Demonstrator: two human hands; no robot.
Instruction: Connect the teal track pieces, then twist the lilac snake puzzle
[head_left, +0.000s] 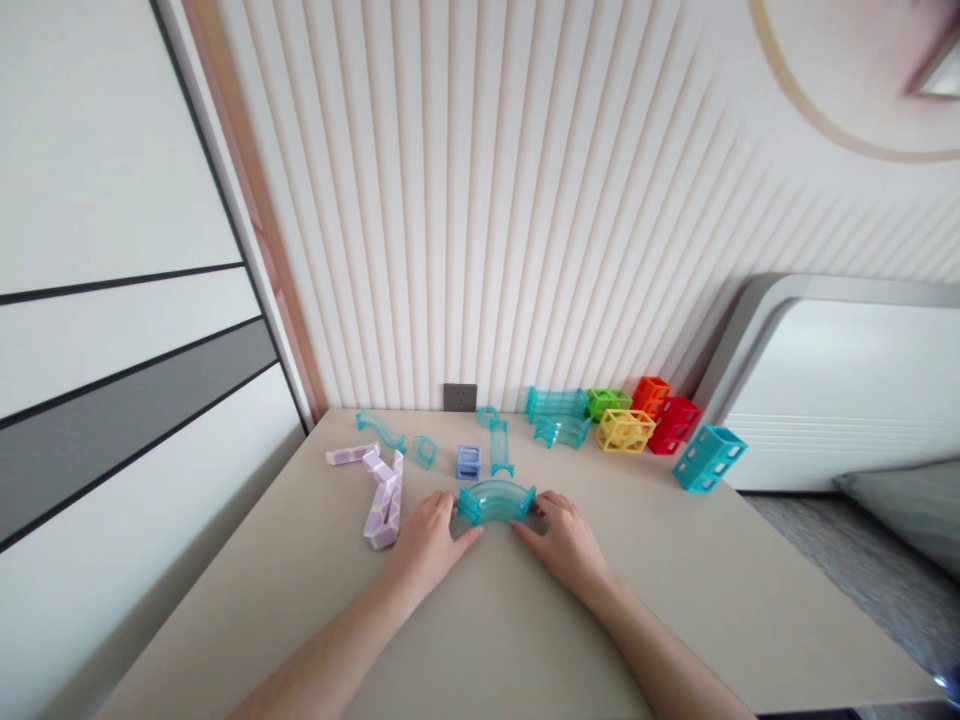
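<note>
A stack of clear teal curved track pieces [496, 500] lies on the table between my two hands. My left hand [435, 530] grips its left end, with the thumb along the near side and the fingers behind. At the right end my right hand [562, 535] holds it in the same way; its fingertips are partly hidden behind the end. Just beyond the stack sit a small blue cube frame [469, 462] and a straight teal track piece [500, 447]. A purple and white folding snake puzzle [384, 500] rests to the left of my left hand.
Farther back are a wavy teal track piece [381, 430], a clear teal cube [424, 452] and more curved track [562, 432]. Green [608, 404], yellow [625, 430], orange [651, 394], red [675, 425] and teal block frames [709, 459] stand at the right. A ribbed wall [420, 200] bounds the table.
</note>
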